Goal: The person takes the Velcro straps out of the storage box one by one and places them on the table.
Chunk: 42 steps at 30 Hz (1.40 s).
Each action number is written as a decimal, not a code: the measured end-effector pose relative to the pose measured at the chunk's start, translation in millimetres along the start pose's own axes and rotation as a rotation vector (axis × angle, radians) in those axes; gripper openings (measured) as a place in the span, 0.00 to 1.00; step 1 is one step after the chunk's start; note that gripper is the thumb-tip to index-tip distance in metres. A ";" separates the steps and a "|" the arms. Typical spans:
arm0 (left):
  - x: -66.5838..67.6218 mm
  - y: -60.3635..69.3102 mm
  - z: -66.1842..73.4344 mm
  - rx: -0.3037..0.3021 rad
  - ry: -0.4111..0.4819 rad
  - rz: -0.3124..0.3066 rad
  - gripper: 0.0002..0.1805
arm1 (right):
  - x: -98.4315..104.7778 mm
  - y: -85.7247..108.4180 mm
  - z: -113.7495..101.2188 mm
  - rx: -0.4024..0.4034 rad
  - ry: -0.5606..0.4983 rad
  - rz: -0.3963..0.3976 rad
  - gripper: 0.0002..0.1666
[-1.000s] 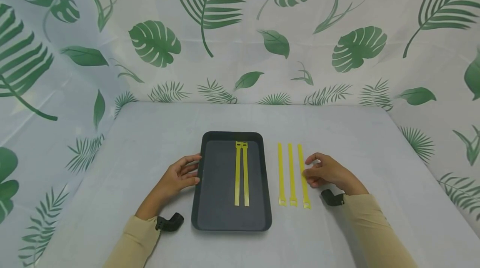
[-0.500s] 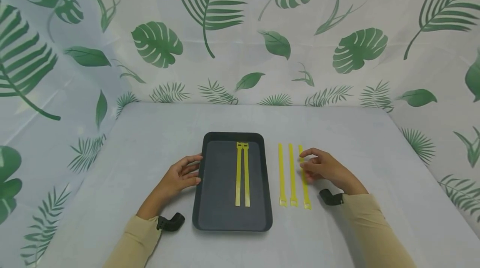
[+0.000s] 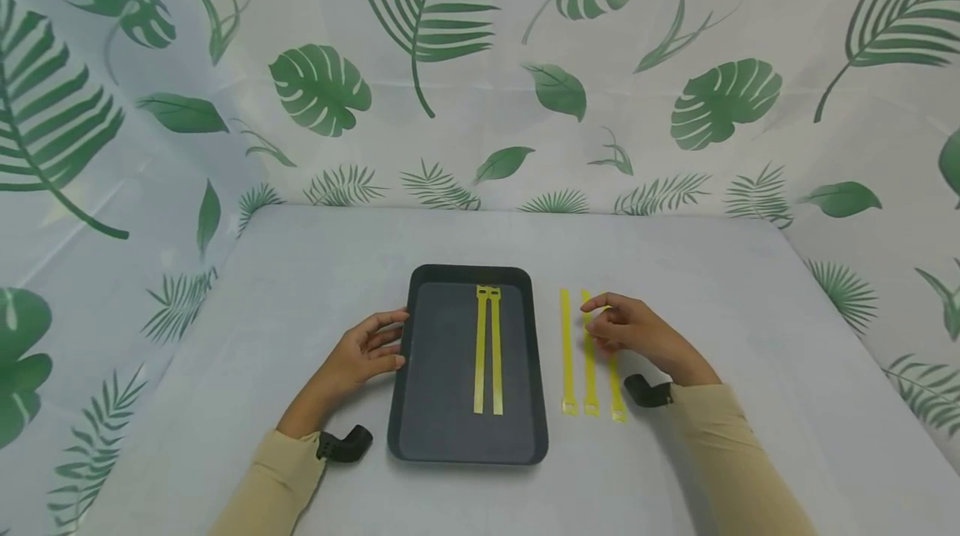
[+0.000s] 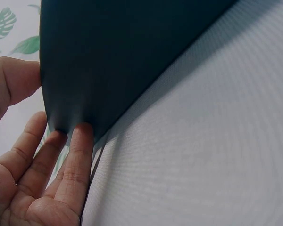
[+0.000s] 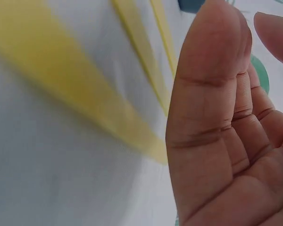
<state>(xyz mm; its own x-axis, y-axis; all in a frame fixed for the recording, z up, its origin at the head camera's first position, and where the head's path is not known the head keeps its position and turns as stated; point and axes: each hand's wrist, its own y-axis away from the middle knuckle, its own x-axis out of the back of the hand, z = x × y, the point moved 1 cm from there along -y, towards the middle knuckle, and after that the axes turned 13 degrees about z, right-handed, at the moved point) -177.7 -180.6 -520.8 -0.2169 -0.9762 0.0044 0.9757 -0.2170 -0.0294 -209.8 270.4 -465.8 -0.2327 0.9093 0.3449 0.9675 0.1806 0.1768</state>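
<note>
Right of the dark-grey rectangular tray (image 3: 438,369), three flat yellow straps (image 3: 590,378) lie lengthwise alongside, nearest the empty right hand (image 3: 632,329); the relaxed left hand (image 3: 360,354) touches the tray's left wall.

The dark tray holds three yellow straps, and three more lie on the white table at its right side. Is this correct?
Not quite: the dark tray holds two yellow straps, not three, as the head view shows. Three more straps do lie on the white table at its right side.
</note>
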 end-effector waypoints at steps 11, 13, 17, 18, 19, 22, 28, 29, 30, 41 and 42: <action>-1.8 0.2 0.8 0.005 0.020 0.006 0.37 | -13.1 -9.0 -8.3 0.077 0.016 -0.044 0.22; -1.9 0.2 0.7 0.009 0.020 0.008 0.37 | -15.9 -10.4 -10.7 0.085 0.021 -0.041 0.22; -2.0 0.4 0.5 0.014 0.013 0.012 0.37 | -20.5 -13.4 -15.1 0.101 0.031 -0.041 0.21; -2.1 0.3 0.5 0.013 0.010 0.012 0.37 | -21.2 -14.2 -15.9 0.106 0.032 -0.045 0.21; -2.2 0.3 0.8 0.013 0.009 0.012 0.37 | -22.0 -14.9 -16.7 0.114 0.033 -0.048 0.20; -2.7 0.2 1.7 0.012 0.010 0.014 0.37 | -24.2 -17.3 -19.5 0.137 0.033 -0.069 0.20; -2.5 0.0 2.6 0.017 0.023 0.014 0.38 | -30.9 -22.6 -26.1 0.156 0.040 -0.093 0.20; -2.3 0.0 2.6 0.018 0.024 0.013 0.38 | -32.3 -23.4 -27.2 0.153 0.044 -0.092 0.20; -2.1 -0.1 2.5 0.020 0.025 0.012 0.38 | -33.8 -24.0 -28.4 0.155 0.048 -0.092 0.20; -1.3 -0.2 1.3 0.008 0.022 0.010 0.37 | -45.8 -29.3 -37.7 0.193 0.054 -0.129 0.18; -1.4 -0.4 0.8 0.007 0.022 0.010 0.37 | -46.8 -29.3 -38.7 0.199 0.057 -0.133 0.18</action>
<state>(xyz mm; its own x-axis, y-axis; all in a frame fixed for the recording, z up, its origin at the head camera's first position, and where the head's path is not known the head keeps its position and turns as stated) -177.7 -179.1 -520.0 -0.2079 -0.9780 -0.0181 0.9780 -0.2075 -0.0221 -231.1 208.0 -451.4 -0.3592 0.8512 0.3827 0.9270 0.3728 0.0409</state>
